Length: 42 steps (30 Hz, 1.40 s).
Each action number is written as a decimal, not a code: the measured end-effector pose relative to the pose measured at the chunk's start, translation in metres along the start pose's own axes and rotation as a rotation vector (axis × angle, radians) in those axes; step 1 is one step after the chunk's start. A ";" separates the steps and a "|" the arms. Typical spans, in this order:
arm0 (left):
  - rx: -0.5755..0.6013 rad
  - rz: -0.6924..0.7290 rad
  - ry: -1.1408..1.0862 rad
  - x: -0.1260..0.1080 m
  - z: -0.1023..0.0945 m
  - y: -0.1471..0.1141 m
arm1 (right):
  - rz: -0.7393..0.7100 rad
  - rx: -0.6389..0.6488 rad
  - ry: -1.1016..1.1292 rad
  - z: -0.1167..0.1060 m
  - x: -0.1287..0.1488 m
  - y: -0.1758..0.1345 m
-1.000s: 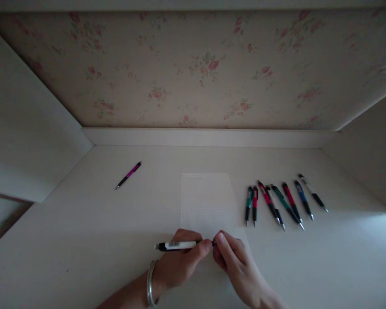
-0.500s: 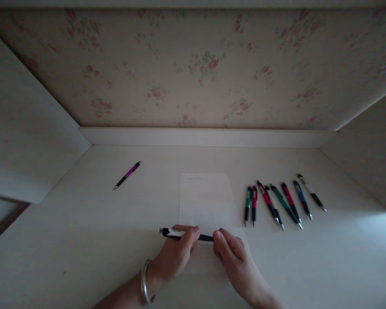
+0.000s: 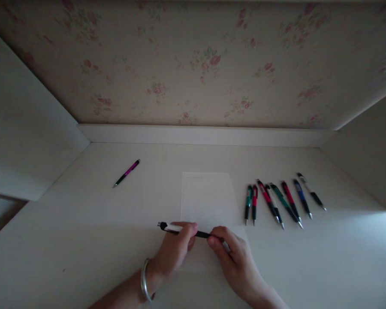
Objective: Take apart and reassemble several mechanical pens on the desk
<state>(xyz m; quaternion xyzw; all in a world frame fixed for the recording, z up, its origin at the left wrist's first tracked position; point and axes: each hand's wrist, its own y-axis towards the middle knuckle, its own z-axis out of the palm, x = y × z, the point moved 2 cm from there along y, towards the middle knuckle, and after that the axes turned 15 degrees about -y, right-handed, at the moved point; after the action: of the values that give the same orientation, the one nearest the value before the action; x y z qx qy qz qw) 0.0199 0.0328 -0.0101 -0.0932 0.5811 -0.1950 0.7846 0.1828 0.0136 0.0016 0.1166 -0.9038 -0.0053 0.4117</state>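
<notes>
Over the lower part of a lined sheet of paper [image 3: 207, 199], a white and black pen [image 3: 170, 227] is held level between my two hands. My left hand [image 3: 176, 249], with a silver bangle at its wrist, is closed around the white barrel, and the clicker end sticks out to the left. My right hand [image 3: 233, 255] pinches the pen's black grip near the tip. A small silvery-white bit shows between its fingers; most of the tip end is hidden there.
A purple pen [image 3: 126, 173] lies at the left of the white desk [image 3: 99, 231]. On the right, several pens lie side by side, among them a green pen [image 3: 248, 204], a blue pen [image 3: 302, 197] and a white pen [image 3: 310, 191]. A flowered wall [image 3: 167, 64] rises behind.
My right thumb and fingers have shifted on the tip end, so a silvery-white bit now shows between them. The pen's clicker end is slightly higher in view.
</notes>
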 end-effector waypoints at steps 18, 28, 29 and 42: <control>0.308 0.186 0.246 -0.013 0.006 -0.018 | 0.370 0.333 0.245 -0.006 -0.002 0.002; 0.209 0.148 0.413 -0.007 0.008 -0.016 | 0.297 0.363 0.221 0.003 0.004 0.001; 0.200 0.126 0.390 -0.006 0.008 -0.015 | 0.290 0.347 0.222 0.004 0.004 0.001; 0.132 0.003 0.004 0.018 0.003 -0.006 | -0.032 0.036 0.071 0.005 0.007 -0.005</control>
<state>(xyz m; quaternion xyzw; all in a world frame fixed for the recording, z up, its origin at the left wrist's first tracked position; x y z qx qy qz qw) 0.0264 0.0193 -0.0226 -0.0400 0.5686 -0.2321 0.7882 0.1755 0.0072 0.0024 0.1385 -0.8865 0.0089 0.4414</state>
